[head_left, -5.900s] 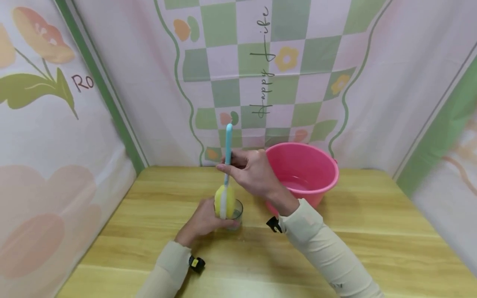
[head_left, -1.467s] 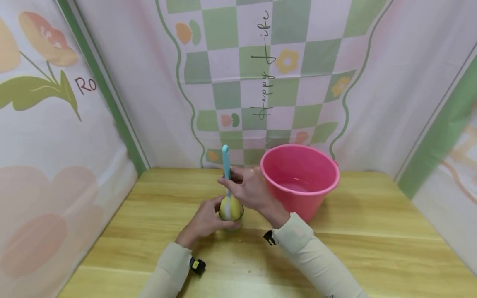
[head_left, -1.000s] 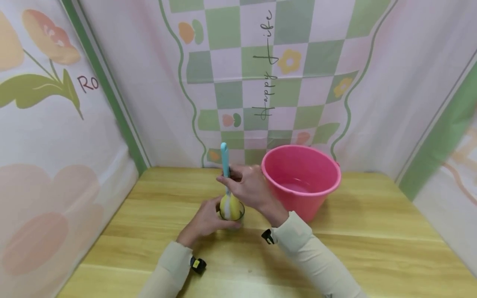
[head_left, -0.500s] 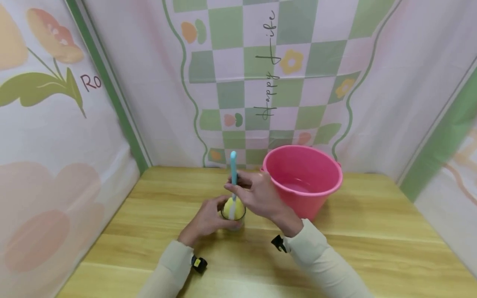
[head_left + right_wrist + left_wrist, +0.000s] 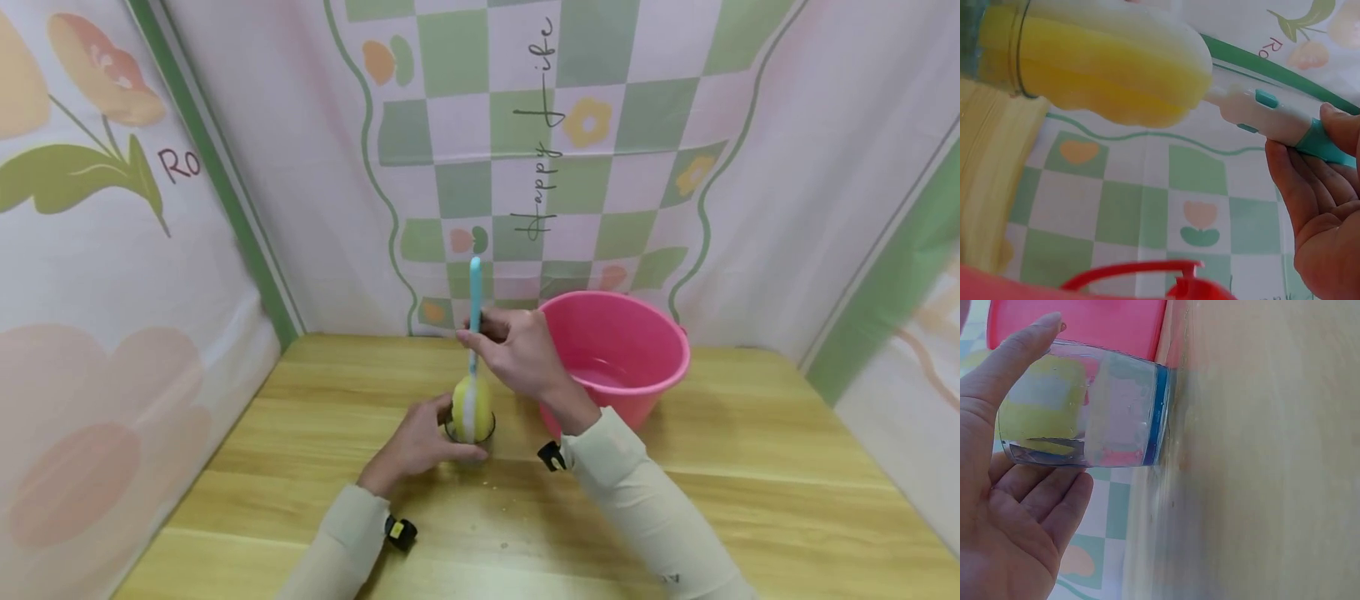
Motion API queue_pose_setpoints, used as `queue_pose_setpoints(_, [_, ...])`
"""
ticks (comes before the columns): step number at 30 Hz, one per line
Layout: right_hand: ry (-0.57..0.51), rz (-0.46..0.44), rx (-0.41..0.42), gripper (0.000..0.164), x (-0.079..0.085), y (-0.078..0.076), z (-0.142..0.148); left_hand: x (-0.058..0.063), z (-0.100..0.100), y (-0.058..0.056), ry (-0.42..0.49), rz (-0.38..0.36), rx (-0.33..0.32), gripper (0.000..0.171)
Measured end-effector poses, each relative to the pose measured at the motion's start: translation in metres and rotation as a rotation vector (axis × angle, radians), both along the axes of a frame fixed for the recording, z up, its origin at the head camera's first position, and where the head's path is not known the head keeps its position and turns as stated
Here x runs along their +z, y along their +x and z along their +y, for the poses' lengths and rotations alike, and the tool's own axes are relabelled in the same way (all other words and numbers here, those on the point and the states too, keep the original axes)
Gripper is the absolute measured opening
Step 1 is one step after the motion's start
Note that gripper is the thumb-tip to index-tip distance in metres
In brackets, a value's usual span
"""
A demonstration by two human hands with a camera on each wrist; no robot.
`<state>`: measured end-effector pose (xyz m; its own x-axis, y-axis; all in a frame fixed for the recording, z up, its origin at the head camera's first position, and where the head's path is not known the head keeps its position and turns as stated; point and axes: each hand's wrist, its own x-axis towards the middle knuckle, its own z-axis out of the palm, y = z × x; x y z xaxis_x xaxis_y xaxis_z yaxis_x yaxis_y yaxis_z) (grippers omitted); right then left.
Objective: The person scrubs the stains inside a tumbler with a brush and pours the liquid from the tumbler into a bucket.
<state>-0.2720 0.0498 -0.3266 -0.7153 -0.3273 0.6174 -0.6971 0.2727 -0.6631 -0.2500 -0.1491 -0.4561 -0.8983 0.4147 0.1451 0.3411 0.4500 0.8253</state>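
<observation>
My left hand (image 5: 420, 442) grips a clear drinking glass (image 5: 1125, 409) around its side, thumb on one side and fingers on the other. The glass stands upright on the table, water drops clinging to its wall. In my right hand (image 5: 525, 354) is a sponge cup brush (image 5: 476, 292), pinched by its teal and white handle and held nearly upright. Its yellow and white sponge head (image 5: 1116, 62) sits partly inside the glass; the upper part sticks out above the rim. Through the wall in the left wrist view, the sponge reaches about halfway down.
A pink bucket (image 5: 637, 392) stands just right of the glass, behind my right forearm. Small water drops dot the wooden table (image 5: 300, 467) in front of the glass. A patterned curtain (image 5: 510, 167) hangs behind the table.
Over these seconds my right hand lowers the brush into the glass, moves it a little, then raises it partway within the last half second. My left hand keeps holding the glass.
</observation>
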Motion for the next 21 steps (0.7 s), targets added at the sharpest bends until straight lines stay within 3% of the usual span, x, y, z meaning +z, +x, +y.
queue_pose_setpoints(7, [0.051,0.001,0.009,0.012,-0.006,0.005,-0.014,0.001,0.0,0.001,0.022,-0.005,0.011,0.055])
queue_pose_setpoints(15, [0.069,-0.003,0.039,0.008,-0.006,0.022,-0.008,0.002,-0.001,0.002,0.017,-0.025,0.011,0.064])
queue_pose_setpoints(21, [0.04,0.028,0.03,0.006,0.002,0.022,0.007,0.003,0.001,0.002,0.012,-0.022,0.008,0.072])
